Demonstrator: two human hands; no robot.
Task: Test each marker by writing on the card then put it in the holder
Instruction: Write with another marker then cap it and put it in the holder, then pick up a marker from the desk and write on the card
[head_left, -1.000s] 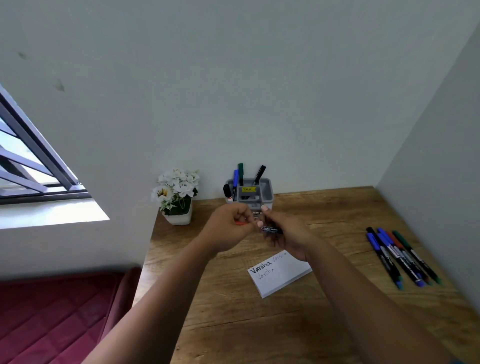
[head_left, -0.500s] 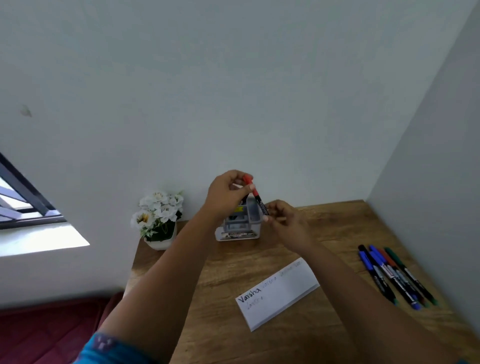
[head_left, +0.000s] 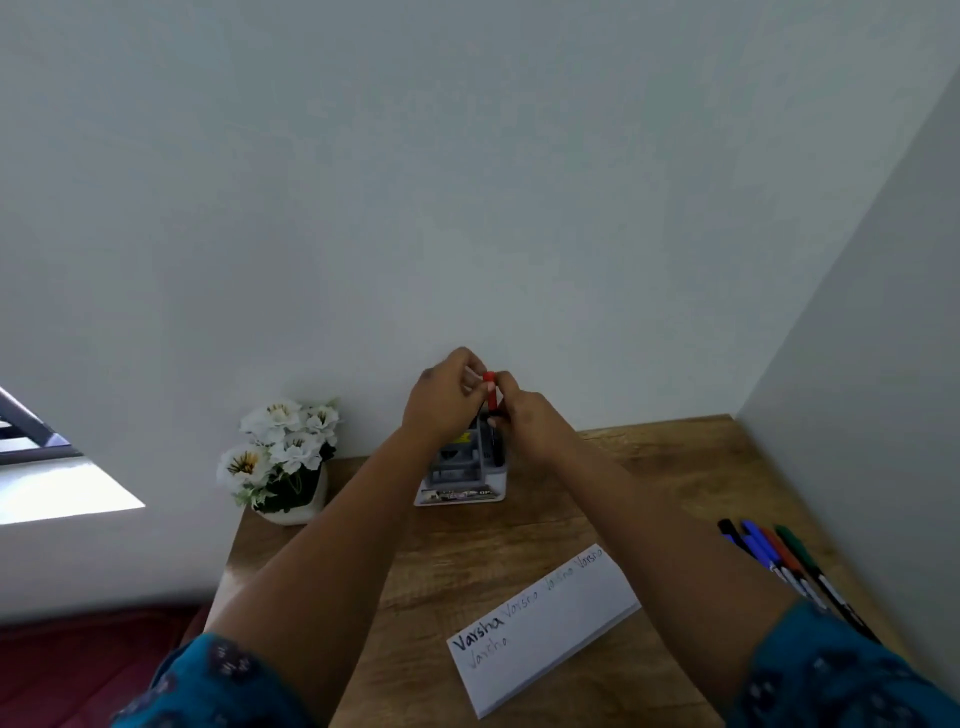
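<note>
**Seating the red-capped marker in the holder**

Both hands meet above the holder at the back of the worktop. The right hand (head_left: 524, 415) pinches the upper barrel of the red-capped marker (head_left: 489, 391) between curled fingertips; the remaining fingers are folded in. The left hand (head_left: 441, 400), fingers curled, closes on the marker's top from the 9 o'clock side; whether it bears on the cap or only steadies it cannot be told. The marker stands nearly upright, red cap uppermost, its dark lower barrel running down toward the grey holder (head_left: 462, 470); how deep the lower end sits in a compartment is hidden by the hands.

To do this step well, judged from the pose: keep the marker vertical over a free slot, lower it until it bottoms out, and release only then, so that the light holder is not tipped or pushed toward the wall. The holder's other contents are hidden behind the hands.

The card (head_left: 545, 623) lies at 6 o'clock from the holder, near the front edge, with several lines of handwriting across it. A row of untested markers (head_left: 779, 556) lies at 4 o'clock, well apart, by the right wall. A pot of white flowers (head_left: 283, 457) stands at 9 o'clock from the holder, near it.
</note>
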